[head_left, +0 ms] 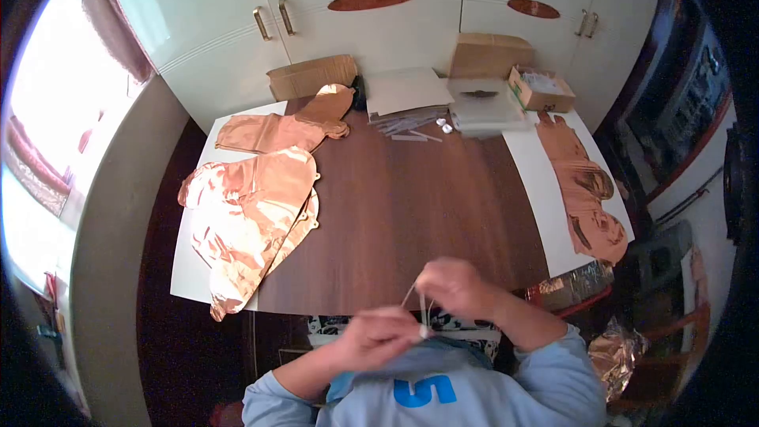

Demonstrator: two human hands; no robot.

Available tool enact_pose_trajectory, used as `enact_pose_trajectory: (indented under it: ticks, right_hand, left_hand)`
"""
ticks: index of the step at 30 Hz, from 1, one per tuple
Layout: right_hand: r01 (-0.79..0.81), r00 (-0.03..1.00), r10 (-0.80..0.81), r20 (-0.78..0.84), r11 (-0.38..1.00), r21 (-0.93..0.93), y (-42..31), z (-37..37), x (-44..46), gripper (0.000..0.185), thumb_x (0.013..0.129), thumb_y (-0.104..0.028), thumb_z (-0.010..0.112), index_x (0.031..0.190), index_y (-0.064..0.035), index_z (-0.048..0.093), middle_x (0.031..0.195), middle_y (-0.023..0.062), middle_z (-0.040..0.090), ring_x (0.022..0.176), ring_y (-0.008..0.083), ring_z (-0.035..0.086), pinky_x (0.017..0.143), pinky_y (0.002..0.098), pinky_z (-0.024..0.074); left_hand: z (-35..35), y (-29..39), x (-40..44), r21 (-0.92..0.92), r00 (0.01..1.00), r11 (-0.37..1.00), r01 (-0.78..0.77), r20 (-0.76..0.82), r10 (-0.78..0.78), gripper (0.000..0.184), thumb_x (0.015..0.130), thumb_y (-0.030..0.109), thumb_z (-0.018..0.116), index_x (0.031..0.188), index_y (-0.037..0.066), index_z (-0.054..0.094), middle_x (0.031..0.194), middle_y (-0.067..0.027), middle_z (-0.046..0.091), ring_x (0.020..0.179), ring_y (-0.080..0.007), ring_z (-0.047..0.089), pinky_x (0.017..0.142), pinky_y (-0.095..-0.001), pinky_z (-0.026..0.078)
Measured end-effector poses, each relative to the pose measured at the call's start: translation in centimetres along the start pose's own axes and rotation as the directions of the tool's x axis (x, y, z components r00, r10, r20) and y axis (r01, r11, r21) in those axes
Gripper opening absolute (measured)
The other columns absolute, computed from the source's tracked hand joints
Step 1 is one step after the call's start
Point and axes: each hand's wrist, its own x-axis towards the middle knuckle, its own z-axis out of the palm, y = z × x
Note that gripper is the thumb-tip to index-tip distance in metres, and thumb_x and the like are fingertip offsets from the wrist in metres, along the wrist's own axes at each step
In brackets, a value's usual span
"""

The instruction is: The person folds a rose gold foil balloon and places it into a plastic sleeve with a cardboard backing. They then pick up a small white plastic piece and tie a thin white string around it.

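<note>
My left hand [378, 338] is in front of my body at the table's near edge, its fingers closed on a thin pale string [424, 312]. Slightly higher and to the right, my right hand [456, 288] is blurred by motion, with its fingers curled in and pinching the same string. The string spans the gap between both hands in a narrow loop. A small white bit [425, 332] shows at my left fingertips; its kind is too small to make out. Flat rose-gold foil balloons [249, 209] lie on the table's left side, away from my hands.
The brown table [419, 205] has white side panels. More foil balloons [581, 190] lie on the right panel. At the back are white sheets [407, 91], paper strips [407, 126], clear plastic bags [486, 107] and a cardboard box [544, 93]. Crumpled foil [617, 356] sits at lower right.
</note>
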Motion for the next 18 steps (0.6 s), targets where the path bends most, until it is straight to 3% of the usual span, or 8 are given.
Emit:
enact_pose_trajectory:
  ticks: [3, 5, 6, 7, 12, 13, 16, 18]
  right_hand:
    - [0.194, 0.947, -0.255, 0.196, 0.939, 0.282, -2.2, 2.9, -2.1, 0.012, 0.088, -0.014, 0.056, 0.079, -0.007, 0.057, 0.07, 0.0081, 0.053, 0.068, 0.0289, 0.055, 0.062, 0.0391, 0.0442]
    - [0.174, 0.978, -0.192, 0.087, 0.968, 0.182, -2.6, 0.6, -0.9, 0.01, 0.087, -0.016, 0.056, 0.081, -0.0072, 0.057, 0.072, 0.0092, 0.055, 0.07, 0.0301, 0.056, 0.063, 0.0394, 0.0451]
    - [0.132, 0.991, -0.133, 0.012, 0.988, 0.079, -1.7, -1.1, 0.0, 0.008, 0.086, -0.015, 0.058, 0.084, -0.0074, 0.057, 0.074, 0.0098, 0.056, 0.072, 0.0304, 0.058, 0.065, 0.0393, 0.046]
    - [0.076, 0.995, -0.078, -0.069, 0.997, -0.021, -1.0, -1.8, 0.1, 0.007, 0.084, -0.015, 0.059, 0.086, -0.0077, 0.057, 0.075, 0.0104, 0.057, 0.073, 0.0308, 0.059, 0.066, 0.0392, 0.0468]
    - [0.143, 0.957, -0.198, 0.212, 0.957, 0.251, -2.3, 1.6, -1.5, 0.013, 0.089, -0.014, 0.054, 0.081, -0.0053, 0.058, 0.071, 0.0119, 0.055, 0.07, 0.0295, 0.058, 0.064, 0.0391, 0.0461]
    - [0.061, 0.982, -0.096, 0.161, 0.976, 0.209, -1.8, 0.5, -0.5, 0.013, 0.089, -0.014, 0.054, 0.082, -0.0051, 0.058, 0.071, 0.012, 0.055, 0.07, 0.0292, 0.059, 0.064, 0.039, 0.0463]
    - [-0.206, 0.978, 0.204, 0.031, 0.96, 0.188, -0.9, 0.0, 0.4, 0.013, 0.09, -0.014, 0.052, 0.084, -0.0049, 0.059, 0.073, 0.0116, 0.057, 0.071, 0.0289, 0.06, 0.065, 0.0377, 0.0477]
    - [-0.002, 0.978, -0.024, 0.206, 0.992, 0.128, 0.1, 3.2, -1.9, 0.014, 0.091, -0.014, 0.052, 0.083, -0.0046, 0.059, 0.074, 0.0111, 0.059, 0.069, 0.0286, 0.06, 0.062, 0.0365, 0.0481]
  left_hand:
    - [-2.0, -0.5, -0.2, 0.153, 0.983, 0.985, 0.084, -0.177, -0.056, 0.012, 0.08, 0.003, 0.065, 0.092, 0.002, 0.067, 0.083, -0.013, 0.063, 0.074, -0.0256, 0.061, 0.065, -0.0347, 0.049]
    - [-0.5, -2.8, -0.4, 0.265, 0.994, 0.964, -0.006, -0.104, 0.034, 0.012, 0.079, 0.001, 0.064, 0.091, 0.001, 0.066, 0.085, -0.0116, 0.062, 0.074, -0.0243, 0.06, 0.067, -0.033, 0.049]
    - [0.6, -2.1, -0.7, 0.179, 0.996, 0.982, -0.058, 0.071, 0.046, 0.012, 0.08, 0.002, 0.064, 0.091, 0.002, 0.067, 0.086, -0.0114, 0.063, 0.075, -0.0235, 0.061, 0.067, -0.0328, 0.049]
    - [1.4, -0.4, -0.5, -0.066, 0.999, 0.998, -0.023, 0.031, 0.025, 0.013, 0.079, 0.002, 0.065, 0.091, 0.003, 0.067, 0.088, -0.0116, 0.064, 0.077, -0.0234, 0.061, 0.067, -0.0336, 0.05]
    - [-1.2, -2.1, 0.6, 0.223, 0.986, 0.975, -0.023, -0.156, 0.059, 0.014, 0.079, 0.0, 0.064, 0.092, 0.003, 0.067, 0.089, -0.0117, 0.064, 0.076, -0.0244, 0.061, 0.067, -0.0344, 0.05]
    - [-0.2, -1.7, 0.1, 0.273, 1.0, 0.962, -0.025, 0.007, 0.024, 0.013, 0.08, -0.001, 0.064, 0.092, 0.002, 0.068, 0.084, -0.0119, 0.065, 0.074, -0.0244, 0.061, 0.065, -0.0336, 0.05]
    - [0.9, 0.1, 0.0, 0.12, 1.0, 0.993, 0.02, 0.017, -0.023, 0.013, 0.08, -0.001, 0.063, 0.092, 0.001, 0.067, 0.081, -0.0127, 0.063, 0.072, -0.0253, 0.06, 0.064, -0.0324, 0.049]
    - [-0.9, 0.5, 0.2, -0.076, 0.993, 0.991, 0.107, -0.038, -0.11, 0.013, 0.081, -0.001, 0.063, 0.093, 0.0, 0.066, 0.081, -0.0128, 0.063, 0.071, -0.0255, 0.06, 0.063, -0.0319, 0.049]
